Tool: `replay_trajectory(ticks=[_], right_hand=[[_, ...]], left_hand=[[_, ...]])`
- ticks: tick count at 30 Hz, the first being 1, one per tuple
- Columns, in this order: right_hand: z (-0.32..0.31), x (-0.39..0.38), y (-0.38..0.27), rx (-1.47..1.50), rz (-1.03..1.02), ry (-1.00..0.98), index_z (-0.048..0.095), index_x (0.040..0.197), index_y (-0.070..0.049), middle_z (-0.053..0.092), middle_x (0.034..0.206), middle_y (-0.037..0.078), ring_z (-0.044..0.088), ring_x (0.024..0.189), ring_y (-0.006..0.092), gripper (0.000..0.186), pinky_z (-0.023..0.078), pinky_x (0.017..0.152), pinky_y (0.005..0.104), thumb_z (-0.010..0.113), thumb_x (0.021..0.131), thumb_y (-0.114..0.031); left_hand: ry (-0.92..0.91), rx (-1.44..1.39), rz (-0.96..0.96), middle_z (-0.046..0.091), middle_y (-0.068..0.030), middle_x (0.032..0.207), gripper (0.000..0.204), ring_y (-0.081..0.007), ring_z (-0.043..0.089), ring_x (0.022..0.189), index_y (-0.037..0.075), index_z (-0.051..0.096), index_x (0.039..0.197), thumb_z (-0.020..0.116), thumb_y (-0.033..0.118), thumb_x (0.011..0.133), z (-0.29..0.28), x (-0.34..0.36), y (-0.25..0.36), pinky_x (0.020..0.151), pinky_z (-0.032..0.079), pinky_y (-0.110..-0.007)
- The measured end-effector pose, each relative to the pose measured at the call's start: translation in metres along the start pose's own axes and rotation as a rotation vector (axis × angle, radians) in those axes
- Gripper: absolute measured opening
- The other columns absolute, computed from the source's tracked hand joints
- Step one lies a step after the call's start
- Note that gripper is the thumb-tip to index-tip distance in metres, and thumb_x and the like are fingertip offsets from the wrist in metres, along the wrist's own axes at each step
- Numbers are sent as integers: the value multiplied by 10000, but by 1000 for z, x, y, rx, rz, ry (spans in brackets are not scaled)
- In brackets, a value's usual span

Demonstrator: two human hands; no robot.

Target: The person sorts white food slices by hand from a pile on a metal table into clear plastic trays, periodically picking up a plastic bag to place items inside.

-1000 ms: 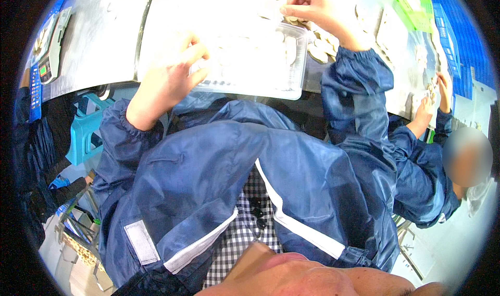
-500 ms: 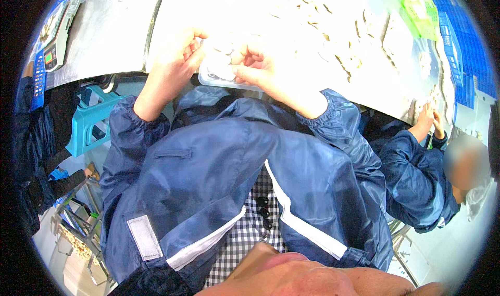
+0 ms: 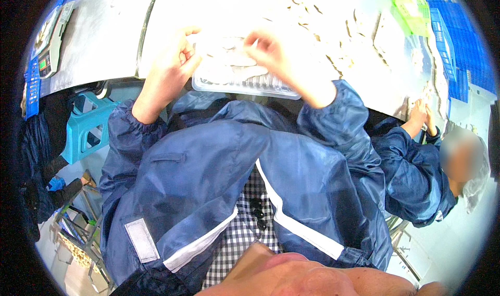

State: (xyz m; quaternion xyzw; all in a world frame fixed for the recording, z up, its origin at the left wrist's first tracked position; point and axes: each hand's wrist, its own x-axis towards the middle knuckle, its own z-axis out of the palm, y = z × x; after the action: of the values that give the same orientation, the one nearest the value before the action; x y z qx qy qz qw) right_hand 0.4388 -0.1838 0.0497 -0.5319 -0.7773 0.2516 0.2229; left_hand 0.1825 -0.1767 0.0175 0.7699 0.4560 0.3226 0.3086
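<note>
A clear plastic tray (image 3: 276,89) lies near the table's front edge, between my hands. Several pale flat pieces (image 3: 242,71) rest in it, their kind washed out by glare. At the tray's left side is my left hand (image 3: 169,61), thumb and forefinger apart and the other fingers curled, with nothing visible in it. Over the tray's right part hovers my right hand (image 3: 271,51), its bent fingers and thumb apart above the pieces. I see nothing held there, though glare bleaches the fingertips.
Many small pale pieces (image 3: 336,61) are scattered across the table's right side. Far right are a green basket (image 3: 414,9), blue crates (image 3: 458,41) and a co-worker's hands (image 3: 418,116). A scale (image 3: 49,56) stands far left, with a turquoise stool (image 3: 86,127) below the table.
My right hand has lifted off the pieces in the tray and moved slightly up and right, its fingers parting. More of the tray shows now. My left hand has shifted slightly left.
</note>
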Motion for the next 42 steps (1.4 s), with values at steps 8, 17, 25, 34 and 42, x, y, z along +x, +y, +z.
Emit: replay_trajectory(ticks=[8,17,25,34,42], right_hand=[[-28,45,80,-279,52,113,745,935,-7,707,749,95,665,673,168,262,513,627,298,730,877,-261],[-19,56,99,-238,-54,59,673,817,-10,652,676,71,610,611,148,247,492,579,299,792,821,-226],[-30,1,27,417,94,-72,680,970,-10,664,877,48,644,786,115,132,537,728,255,736,869,-74],[-14,-32,-4,175,182,7,711,919,-48,717,795,71,715,755,167,95,558,694,297,724,836,-92],[-3,-35,-1,-32,143,-34,705,961,-28,690,798,73,678,751,161,172,542,704,289,710,885,-182]], left_hand=[[-31,-37,-34,382,57,716,492,-41,370,613,5,560,1325,634,-79,845,2,-6,-7,547,316,-212],[-9,-46,-128,682,-154,1083,179,-95,438,585,8,489,797,641,-86,798,-2,-9,-7,546,401,-268],[15,-45,-119,534,-47,930,274,-68,403,614,10,525,1090,637,-66,851,-3,-10,-11,562,370,-233],[19,-31,-97,362,45,712,501,-61,359,625,16,548,1345,627,-69,857,-2,-3,-6,567,325,-224],[16,-67,-126,340,50,707,470,-57,345,622,15,548,1344,603,-51,882,-1,0,-5,561,315,-230]])
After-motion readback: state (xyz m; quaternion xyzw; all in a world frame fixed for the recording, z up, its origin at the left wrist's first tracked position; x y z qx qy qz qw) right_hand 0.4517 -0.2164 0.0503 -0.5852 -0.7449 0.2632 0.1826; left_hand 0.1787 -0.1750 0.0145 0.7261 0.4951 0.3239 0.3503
